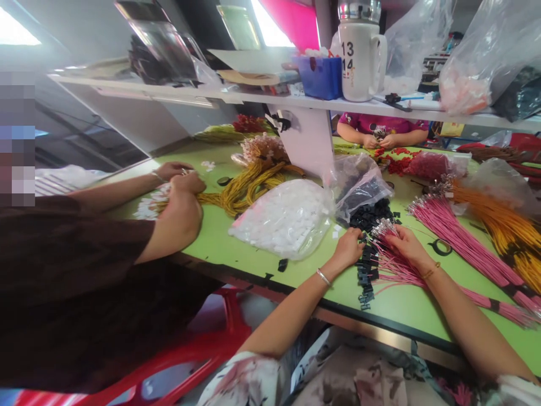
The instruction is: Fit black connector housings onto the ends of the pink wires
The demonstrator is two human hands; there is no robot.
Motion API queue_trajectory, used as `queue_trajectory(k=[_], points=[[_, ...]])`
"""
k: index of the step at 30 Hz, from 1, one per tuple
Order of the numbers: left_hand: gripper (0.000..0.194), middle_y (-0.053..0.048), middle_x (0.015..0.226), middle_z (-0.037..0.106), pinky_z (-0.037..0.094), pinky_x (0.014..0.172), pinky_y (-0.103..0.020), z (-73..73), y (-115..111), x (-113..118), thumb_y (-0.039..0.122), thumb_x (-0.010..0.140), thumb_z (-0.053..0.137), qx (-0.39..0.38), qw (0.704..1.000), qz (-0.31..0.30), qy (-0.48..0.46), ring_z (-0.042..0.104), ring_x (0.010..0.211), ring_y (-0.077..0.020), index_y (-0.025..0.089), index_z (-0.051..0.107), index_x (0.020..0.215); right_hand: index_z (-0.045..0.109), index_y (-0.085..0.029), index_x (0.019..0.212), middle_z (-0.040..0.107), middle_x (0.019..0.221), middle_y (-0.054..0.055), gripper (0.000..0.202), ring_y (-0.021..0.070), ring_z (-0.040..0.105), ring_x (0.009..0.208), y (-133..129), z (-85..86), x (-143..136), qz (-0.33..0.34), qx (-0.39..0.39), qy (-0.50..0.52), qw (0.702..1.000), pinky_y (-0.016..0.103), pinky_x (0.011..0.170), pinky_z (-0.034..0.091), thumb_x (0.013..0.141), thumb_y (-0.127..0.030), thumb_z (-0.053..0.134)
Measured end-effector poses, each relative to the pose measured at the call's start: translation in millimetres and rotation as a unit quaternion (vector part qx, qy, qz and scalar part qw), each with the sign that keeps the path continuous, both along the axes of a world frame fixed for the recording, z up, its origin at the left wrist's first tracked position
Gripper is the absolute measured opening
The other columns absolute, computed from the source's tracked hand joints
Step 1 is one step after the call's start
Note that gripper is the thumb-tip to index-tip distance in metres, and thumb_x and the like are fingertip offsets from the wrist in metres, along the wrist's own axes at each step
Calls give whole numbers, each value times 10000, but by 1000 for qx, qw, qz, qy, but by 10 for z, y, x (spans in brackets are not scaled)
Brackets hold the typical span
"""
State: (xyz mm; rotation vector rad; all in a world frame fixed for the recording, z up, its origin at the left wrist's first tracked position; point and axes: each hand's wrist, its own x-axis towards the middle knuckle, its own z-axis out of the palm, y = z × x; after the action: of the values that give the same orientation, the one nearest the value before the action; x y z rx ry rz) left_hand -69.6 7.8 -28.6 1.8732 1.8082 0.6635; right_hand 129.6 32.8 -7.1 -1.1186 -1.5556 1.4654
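My right hand [406, 246] is closed around a bundle of pink wires [397, 265], whose silvery metal tips [384, 228] stick up past the fingers. Just left of it, my left hand [349, 248] is pinched at the fingertips on a small black plastic connector, partly covered by the fingers. Below the hands, several black connectors [367, 276] lie in a row at the ends of pink wires. Behind the hands is a pile of loose black connectors [369, 214], by an open clear plastic bag [359, 183].
A bag of white connectors [287, 217] lies left of my hands. More pink wires [465, 242], orange wires [499, 214] and a tape roll [442, 247] are on the right. A co-worker's hands [186, 180] work at left beside yellow wires [249, 189]; another person [384, 132] sits opposite, under a shelf [262, 97].
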Motion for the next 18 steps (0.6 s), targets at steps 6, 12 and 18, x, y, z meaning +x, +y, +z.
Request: queue_trajectory(k=[6,12,18], points=[[274,-11,820,630,400,701,-269,-13,-96,5,65,774,588,-23,999,-2,-34,562,747,-161,181,593,1022,572,-178,756,484,580,-58,281,91,344,517,-8,-4,-28,7,23,0,1000,233,491,271,743,-430,695],[296,-46,886,627,438,775,-292,-3,-136,-49,115,780,623,-7,999,-12,-36,571,807,-176,152,641,1073,629,-163,816,614,717,-4,272,125,466,620,-14,6,-39,17,25,-4,1000,251,593,380,728,-410,703],[292,-53,896,610,448,796,-295,-16,-156,-69,23,718,597,-2,998,-44,-38,558,833,-175,162,687,959,635,-168,788,616,698,-8,272,129,482,618,-39,76,-48,36,29,7,999,257,602,390,718,-421,706]])
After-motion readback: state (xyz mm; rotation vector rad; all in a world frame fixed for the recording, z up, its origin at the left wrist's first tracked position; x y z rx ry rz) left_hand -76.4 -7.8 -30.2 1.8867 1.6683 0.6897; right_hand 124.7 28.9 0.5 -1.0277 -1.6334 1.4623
